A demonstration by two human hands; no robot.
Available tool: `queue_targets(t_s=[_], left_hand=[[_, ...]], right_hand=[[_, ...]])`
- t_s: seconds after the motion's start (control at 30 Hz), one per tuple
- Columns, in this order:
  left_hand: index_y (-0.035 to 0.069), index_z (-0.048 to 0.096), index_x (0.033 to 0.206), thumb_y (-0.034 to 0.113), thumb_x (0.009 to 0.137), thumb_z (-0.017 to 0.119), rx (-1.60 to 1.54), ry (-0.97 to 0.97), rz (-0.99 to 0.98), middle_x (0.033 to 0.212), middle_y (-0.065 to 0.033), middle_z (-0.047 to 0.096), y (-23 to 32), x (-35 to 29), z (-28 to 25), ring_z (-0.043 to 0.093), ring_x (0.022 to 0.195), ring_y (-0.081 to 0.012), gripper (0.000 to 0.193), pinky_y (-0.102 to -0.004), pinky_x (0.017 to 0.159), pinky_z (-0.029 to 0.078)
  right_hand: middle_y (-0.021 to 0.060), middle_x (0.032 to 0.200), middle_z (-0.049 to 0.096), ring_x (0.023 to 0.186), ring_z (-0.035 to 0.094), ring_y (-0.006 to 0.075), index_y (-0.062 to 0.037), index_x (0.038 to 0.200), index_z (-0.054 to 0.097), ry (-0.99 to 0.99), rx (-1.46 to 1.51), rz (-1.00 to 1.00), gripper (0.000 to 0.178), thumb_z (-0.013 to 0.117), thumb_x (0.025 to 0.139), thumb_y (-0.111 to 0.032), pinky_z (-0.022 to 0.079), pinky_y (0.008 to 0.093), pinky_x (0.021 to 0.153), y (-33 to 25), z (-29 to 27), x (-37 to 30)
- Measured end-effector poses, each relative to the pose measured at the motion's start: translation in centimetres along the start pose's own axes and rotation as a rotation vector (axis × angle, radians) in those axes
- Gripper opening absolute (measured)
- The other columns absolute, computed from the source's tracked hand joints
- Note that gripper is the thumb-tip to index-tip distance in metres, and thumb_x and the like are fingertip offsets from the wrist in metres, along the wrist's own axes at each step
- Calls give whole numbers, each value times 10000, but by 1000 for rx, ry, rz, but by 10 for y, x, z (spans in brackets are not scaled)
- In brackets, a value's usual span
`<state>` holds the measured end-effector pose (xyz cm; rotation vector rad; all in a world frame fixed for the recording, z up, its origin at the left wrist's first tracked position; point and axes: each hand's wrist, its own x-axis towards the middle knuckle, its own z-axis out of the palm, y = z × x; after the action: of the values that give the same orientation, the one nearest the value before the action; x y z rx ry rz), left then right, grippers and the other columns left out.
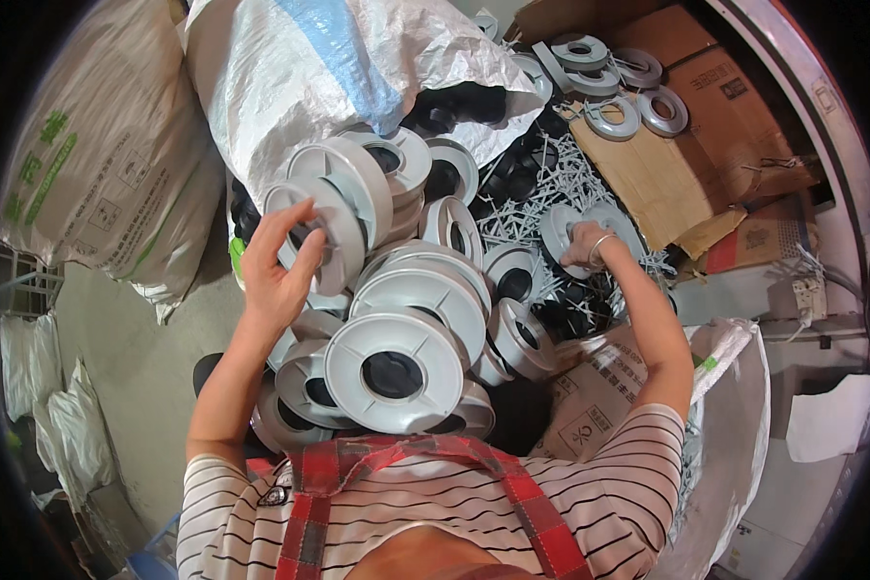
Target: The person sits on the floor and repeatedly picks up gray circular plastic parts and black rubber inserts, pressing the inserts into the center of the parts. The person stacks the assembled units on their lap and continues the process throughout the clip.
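My left hand (282, 259) is closed on a grey plastic ring (340, 244), a flanged disc with a hole in its middle. The thumb reaches over its face near the hole. On the right, my right hand (587, 246) grips another grey ring (557, 230) above loose white plastic sticks (541, 184); its fingertips are partly hidden. Between my arms lies a heap of similar rings, with a large ribbed ring (393, 370) nearest my body. Behind the left hand's ring leans one more ring (343, 179).
A white woven sack (261, 87) with a blue stripe covers the far side. Black round parts (459, 104) show under its edge. Cardboard (638, 179) with several rings on it lies at the far right. Full sacks (106, 145) stand at the left.
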<state>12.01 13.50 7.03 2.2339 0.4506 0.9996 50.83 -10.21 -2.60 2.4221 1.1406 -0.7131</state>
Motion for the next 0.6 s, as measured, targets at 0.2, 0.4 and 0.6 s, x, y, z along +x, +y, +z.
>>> queue_targets(t_s=[0.2, 0.4, 0.6], left_hand=[[-1, 547, 1254, 112, 790, 718, -465, -81, 94, 1349, -149, 470, 17, 40, 37, 448, 1248, -238, 507, -345, 1047, 332], [-64, 521, 1238, 256, 873, 637, -1128, -433, -556, 1076, -166, 656, 22, 49, 47, 655, 980, -238, 499, -388, 874, 535], [-38, 549, 1155, 225, 878, 664, -1175, -193, -717, 990, -120, 652, 23, 46, 50, 657, 873, -181, 399, -359, 801, 552]], right_hand=[[167, 922, 678, 797, 648, 213, 115, 1117, 568, -176, 1472, -874, 547, 587, 703, -242, 506, 306, 747, -48, -88, -80], [243, 948, 657, 841, 660, 315, 156, 1110, 555, -227, 1713, -1060, 554, 617, 782, -286, 517, 396, 814, -100, -122, -53], [240, 1366, 412, 1237, 436, 354, -131, 1418, 333, 619, 342, -21, 804, 749, 742, -259, 435, 484, 966, -59, -13, 142]])
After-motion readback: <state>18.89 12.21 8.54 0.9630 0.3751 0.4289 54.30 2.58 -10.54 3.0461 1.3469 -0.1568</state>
